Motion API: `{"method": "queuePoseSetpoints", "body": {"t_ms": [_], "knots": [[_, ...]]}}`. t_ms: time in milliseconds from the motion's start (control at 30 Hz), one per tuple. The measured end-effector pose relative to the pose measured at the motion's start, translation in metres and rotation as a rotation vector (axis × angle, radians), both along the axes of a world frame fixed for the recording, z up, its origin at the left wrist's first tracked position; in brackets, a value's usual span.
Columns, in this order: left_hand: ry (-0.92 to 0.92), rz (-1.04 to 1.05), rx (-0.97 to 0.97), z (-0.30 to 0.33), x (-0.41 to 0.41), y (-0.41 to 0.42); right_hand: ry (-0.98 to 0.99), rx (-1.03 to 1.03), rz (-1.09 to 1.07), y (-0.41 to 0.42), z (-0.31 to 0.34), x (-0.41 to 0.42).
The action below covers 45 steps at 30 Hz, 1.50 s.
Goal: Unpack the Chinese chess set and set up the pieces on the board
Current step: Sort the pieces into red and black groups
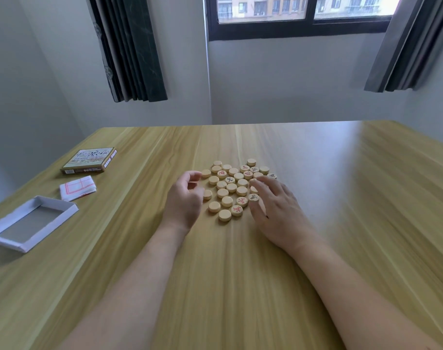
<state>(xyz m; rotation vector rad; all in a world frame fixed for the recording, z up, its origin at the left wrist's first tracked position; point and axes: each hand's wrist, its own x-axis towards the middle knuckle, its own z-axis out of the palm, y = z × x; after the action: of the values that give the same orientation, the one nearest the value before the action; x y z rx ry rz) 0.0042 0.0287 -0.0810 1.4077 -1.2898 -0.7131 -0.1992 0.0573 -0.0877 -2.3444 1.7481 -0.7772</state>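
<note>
Several round wooden chess pieces [231, 188] lie flat in a loose cluster at the middle of the wooden table [341, 198]. Most are face down; a few show red or black characters. My left hand [184, 200] sits at the cluster's left edge with fingers loosely curled, holding nothing that I can see. My right hand [273, 205] lies with straight, spread fingers on the cluster's right side, touching a few pieces. The folded paper board [78, 187], white with red lines, lies at the left, apart from the pieces.
The printed box lid [89, 160] lies at the far left of the table. The open white box tray [31, 223] sits near the left edge, below the folded board. Behind the table are a wall, curtains and a window.
</note>
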Motion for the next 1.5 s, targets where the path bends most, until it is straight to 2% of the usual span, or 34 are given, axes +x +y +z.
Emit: {"method": "queuePoseSetpoints", "body": {"t_ms": [233,400,600,1033,1167,1367,1500], "knots": [[-0.478,-0.155,0.032,-0.007,0.005,0.035,0.080,-0.069,0.087,0.026,-0.002,0.007],[-0.667,-0.229,0.049,-0.006,0.009,0.032,0.044,-0.089,0.115,0.022,-0.004,0.015],[-0.622,-0.162,0.014,-0.008,0.026,0.024,0.099,-0.063,0.201,0.015,-0.006,0.030],[-0.674,-0.156,-0.011,-0.010,0.020,0.023,0.049,-0.105,0.180,0.010,-0.007,0.032],[-0.654,-0.177,0.052,-0.008,0.021,0.022,0.015,-0.114,0.121,0.009,-0.005,0.030],[-0.735,-0.139,0.190,-0.003,0.014,0.016,-0.023,-0.088,0.009,0.009,-0.005,0.030],[-0.720,-0.098,0.197,-0.003,0.009,0.015,-0.103,-0.042,-0.037,0.008,-0.002,0.028]]}}
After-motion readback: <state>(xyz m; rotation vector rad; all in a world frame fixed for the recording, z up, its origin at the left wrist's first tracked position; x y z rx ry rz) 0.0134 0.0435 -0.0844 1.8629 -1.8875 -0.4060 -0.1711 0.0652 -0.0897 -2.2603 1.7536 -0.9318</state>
